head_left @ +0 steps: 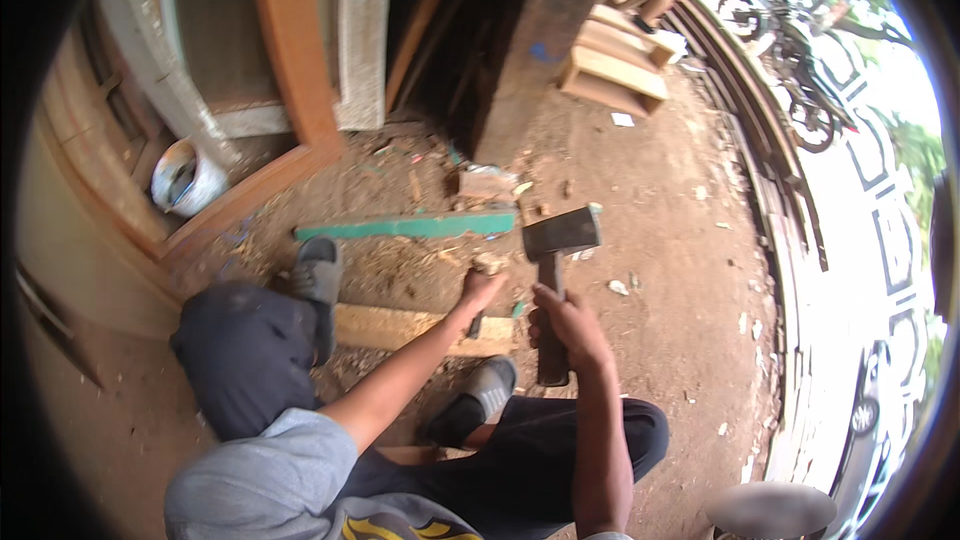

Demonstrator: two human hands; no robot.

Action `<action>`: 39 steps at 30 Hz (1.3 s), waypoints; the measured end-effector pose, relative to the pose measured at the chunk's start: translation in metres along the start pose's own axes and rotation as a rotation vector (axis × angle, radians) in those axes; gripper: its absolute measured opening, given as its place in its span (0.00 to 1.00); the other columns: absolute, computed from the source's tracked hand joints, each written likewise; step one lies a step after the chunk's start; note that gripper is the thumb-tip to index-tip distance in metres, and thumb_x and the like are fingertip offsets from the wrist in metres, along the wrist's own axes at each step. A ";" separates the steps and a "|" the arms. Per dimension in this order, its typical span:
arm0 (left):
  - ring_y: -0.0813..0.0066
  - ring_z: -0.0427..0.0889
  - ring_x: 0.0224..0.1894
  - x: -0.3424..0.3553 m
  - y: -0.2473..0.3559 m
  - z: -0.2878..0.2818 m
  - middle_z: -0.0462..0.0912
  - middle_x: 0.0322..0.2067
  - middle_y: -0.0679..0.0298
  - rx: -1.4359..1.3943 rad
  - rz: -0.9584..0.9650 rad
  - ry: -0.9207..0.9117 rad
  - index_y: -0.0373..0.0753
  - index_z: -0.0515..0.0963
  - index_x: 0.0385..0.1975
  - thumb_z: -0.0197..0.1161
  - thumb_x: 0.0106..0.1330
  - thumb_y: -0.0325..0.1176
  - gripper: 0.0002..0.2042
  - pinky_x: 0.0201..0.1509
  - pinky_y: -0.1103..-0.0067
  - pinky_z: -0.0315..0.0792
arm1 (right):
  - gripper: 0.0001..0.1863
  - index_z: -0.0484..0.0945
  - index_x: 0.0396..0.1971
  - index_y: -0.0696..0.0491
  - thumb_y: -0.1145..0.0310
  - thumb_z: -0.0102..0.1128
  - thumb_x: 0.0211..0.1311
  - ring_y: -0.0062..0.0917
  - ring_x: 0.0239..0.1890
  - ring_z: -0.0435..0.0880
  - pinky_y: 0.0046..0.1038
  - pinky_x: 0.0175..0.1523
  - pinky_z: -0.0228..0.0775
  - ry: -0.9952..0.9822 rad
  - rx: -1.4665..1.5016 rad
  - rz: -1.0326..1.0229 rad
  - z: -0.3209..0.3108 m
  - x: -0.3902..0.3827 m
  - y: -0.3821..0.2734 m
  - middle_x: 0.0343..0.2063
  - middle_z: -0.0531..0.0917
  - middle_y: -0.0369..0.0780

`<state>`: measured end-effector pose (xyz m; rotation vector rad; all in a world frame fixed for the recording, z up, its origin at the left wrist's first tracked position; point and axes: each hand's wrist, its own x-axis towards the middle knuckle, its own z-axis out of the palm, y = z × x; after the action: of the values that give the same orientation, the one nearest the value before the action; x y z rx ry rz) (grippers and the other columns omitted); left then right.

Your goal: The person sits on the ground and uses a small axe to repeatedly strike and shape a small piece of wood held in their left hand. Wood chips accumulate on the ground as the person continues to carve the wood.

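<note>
I see right hand [572,325] gripping mallet [562,233], head up; left hand [484,289] closed round chisel [475,326], over pale timber [390,327], tip contact unclear. Off-centre swing could catch left knuckles; timber shifting could send blade toward right-foot grey slide [493,385].

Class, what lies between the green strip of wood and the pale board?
In the head view, wood chips lie strewn between them, with a grey shoe at the left end and the left hand over the right part.
</note>
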<state>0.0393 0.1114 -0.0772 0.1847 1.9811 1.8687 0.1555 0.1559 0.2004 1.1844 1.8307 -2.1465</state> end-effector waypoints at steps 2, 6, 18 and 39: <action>0.75 0.73 0.18 0.009 -0.002 -0.007 0.74 0.14 0.67 -0.016 -0.169 -0.051 0.35 0.73 0.17 0.60 0.47 0.38 0.11 0.23 0.75 0.67 | 0.14 0.67 0.29 0.57 0.60 0.54 0.56 0.18 0.14 0.71 0.22 0.20 0.65 0.005 0.040 0.002 -0.005 0.000 0.005 0.17 0.71 0.35; 0.72 0.72 0.17 0.029 0.007 -0.011 0.72 0.15 0.60 0.136 -0.450 -0.118 0.32 0.69 0.14 0.60 0.50 0.40 0.16 0.19 0.73 0.67 | 0.15 0.67 0.31 0.58 0.60 0.54 0.57 0.17 0.15 0.71 0.21 0.21 0.65 0.000 0.080 0.018 -0.011 -0.010 -0.009 0.18 0.71 0.35; 0.59 0.79 0.34 -0.056 0.044 -0.024 0.80 0.28 0.54 0.376 0.238 -0.282 0.34 0.77 0.31 0.60 0.50 0.40 0.15 0.37 0.71 0.72 | 0.17 0.67 0.32 0.60 0.58 0.54 0.56 0.19 0.16 0.72 0.23 0.20 0.66 0.009 -0.027 -0.069 -0.021 -0.016 0.002 0.18 0.72 0.36; 0.67 0.77 0.27 -0.061 0.021 -0.001 0.78 0.23 0.56 0.056 0.172 -0.217 0.34 0.74 0.27 0.57 0.50 0.29 0.07 0.30 0.73 0.69 | 0.17 0.68 0.28 0.63 0.61 0.53 0.55 0.30 0.17 0.76 0.31 0.22 0.66 0.407 -0.535 -0.461 0.036 -0.014 0.096 0.16 0.75 0.45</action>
<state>0.0906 0.0904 -0.0442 0.5661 1.9202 1.8092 0.1979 0.0922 0.1305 1.2050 2.8494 -1.4514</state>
